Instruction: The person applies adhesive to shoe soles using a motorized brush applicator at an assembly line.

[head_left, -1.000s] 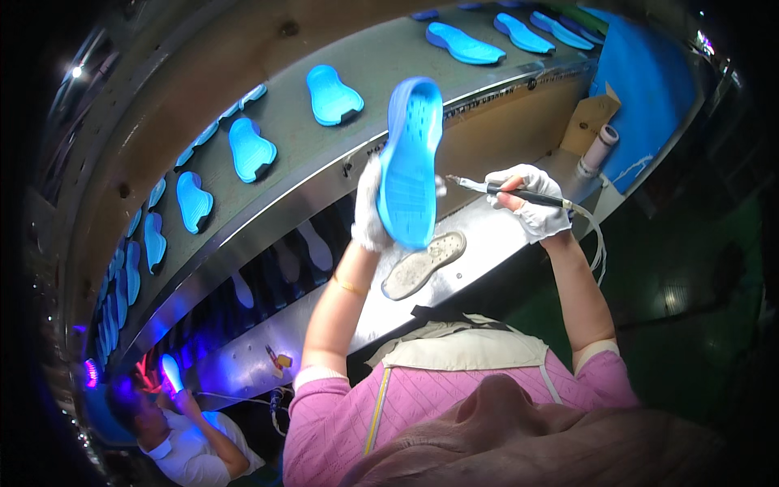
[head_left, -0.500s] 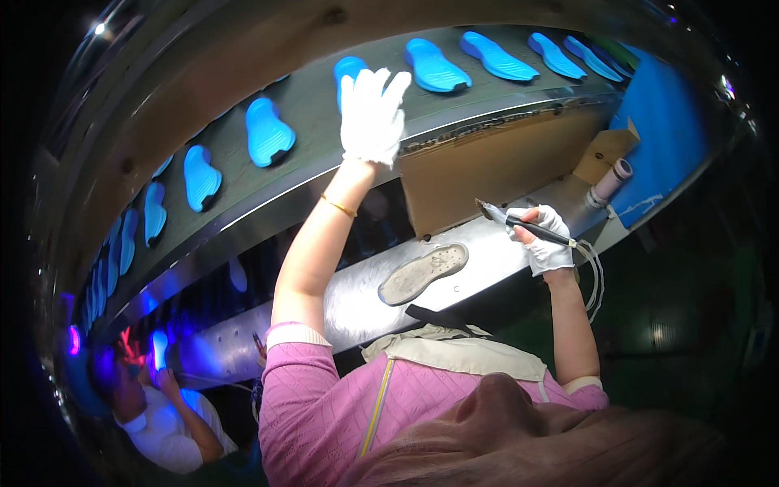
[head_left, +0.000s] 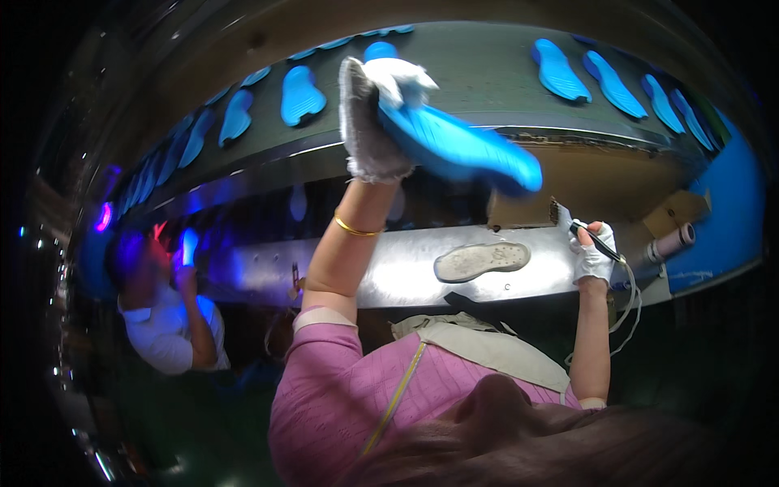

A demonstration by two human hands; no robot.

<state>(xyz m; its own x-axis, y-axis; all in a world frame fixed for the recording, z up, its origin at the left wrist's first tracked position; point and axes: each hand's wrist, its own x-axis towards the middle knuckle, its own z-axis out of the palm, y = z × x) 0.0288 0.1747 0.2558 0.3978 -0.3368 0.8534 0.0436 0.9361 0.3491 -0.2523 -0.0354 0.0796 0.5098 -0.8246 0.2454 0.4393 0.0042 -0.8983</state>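
My left hand (head_left: pixel 375 122), in a white glove with a soiled grey palm, is raised over the conveyor's near edge. It grips a blue shoe insole (head_left: pixel 466 150) by one end; the insole slants down to the right, blurred by motion. My right hand (head_left: pixel 595 258), in a glove that leaves some fingertips bare, is closed around a brush (head_left: pixel 560 213) with a dark handle and a white tube trailing from it. Bristles point up and left, above the bench. A grey sole-shaped piece (head_left: pixel 483 261) lies on the metal bench between my arms.
A conveyor belt (head_left: pixel 454 65) carries several more blue insoles (head_left: pixel 303 96) past the bench. Cardboard (head_left: pixel 596 187) lines the bench's far side. At the right are a pale cylinder (head_left: pixel 675 242) and a blue panel (head_left: pixel 734 191). A person in white (head_left: pixel 170 325) works at the left.
My left hand has taken hold of a blue insole and lifted it off the belt, turning the palm. The view has shifted; my right hand still holds the brush, now tilted more upright.
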